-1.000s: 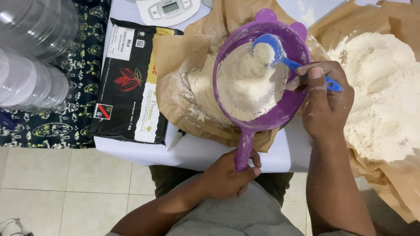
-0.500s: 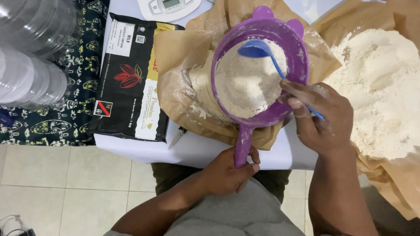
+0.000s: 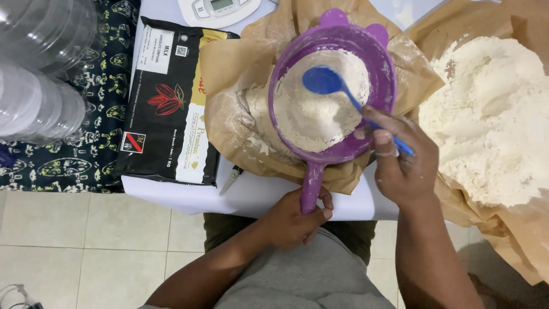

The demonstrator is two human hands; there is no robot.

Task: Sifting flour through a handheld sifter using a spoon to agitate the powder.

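My left hand (image 3: 294, 217) grips the handle of a purple sieve (image 3: 384, 91) and holds it over an open brown paper bag (image 3: 229, 109). Pale flour (image 3: 311, 117) fills the sieve. My right hand (image 3: 403, 163) pinches the handle of a blue plastic spoon (image 3: 323, 80) at the sieve's right rim. The spoon's bowl faces up over the flour and looks empty. Some flour lies in the paper bag under the sieve.
A large heap of flour (image 3: 486, 114) on brown paper lies to the right. A black packet (image 3: 168, 109) lies left of the bag, a white kitchen scale (image 3: 220, 8) behind it, clear plastic containers (image 3: 40, 63) at far left. The white table edge (image 3: 251, 197) borders tiled floor.
My right hand has drawn back toward me along the sieve's right rim. The spoon has turned so its bowl lies over the flour. My left hand has kept its hold on the handle.
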